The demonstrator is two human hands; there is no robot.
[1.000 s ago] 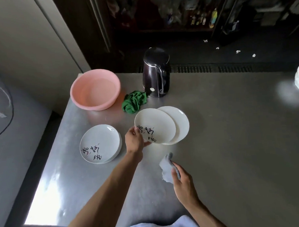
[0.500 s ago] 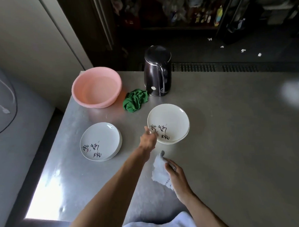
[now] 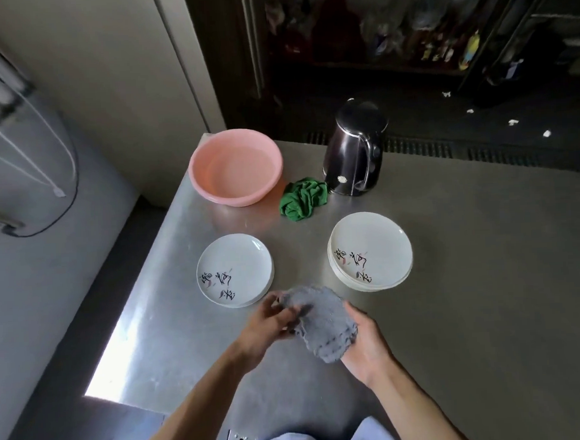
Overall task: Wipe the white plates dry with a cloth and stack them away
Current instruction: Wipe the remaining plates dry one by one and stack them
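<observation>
My left grip (image 3: 270, 323) pinches the upper left edge of the grey cloth (image 3: 321, 328), fingers curled round a fold of it. My right grip (image 3: 365, 348) holds the same cloth from below and from the right, palm up; its fingers are hidden under the fabric, so the cloth lies draped over them. Both grips hang above the near part of the surface (image 3: 484, 294), the cloth spread between them and touching no plate.

The white plates sit in two groups with painted marks facing up. The left plates (image 3: 234, 265) lie just beyond my left grip; the right plates (image 3: 371, 246), a short stack, lie beyond my right grip. Further back stand a pink basin (image 3: 237, 189), a crumpled green rag (image 3: 302, 199) and a dark kettle (image 3: 354, 153), the rag touching the kettle's base.
</observation>
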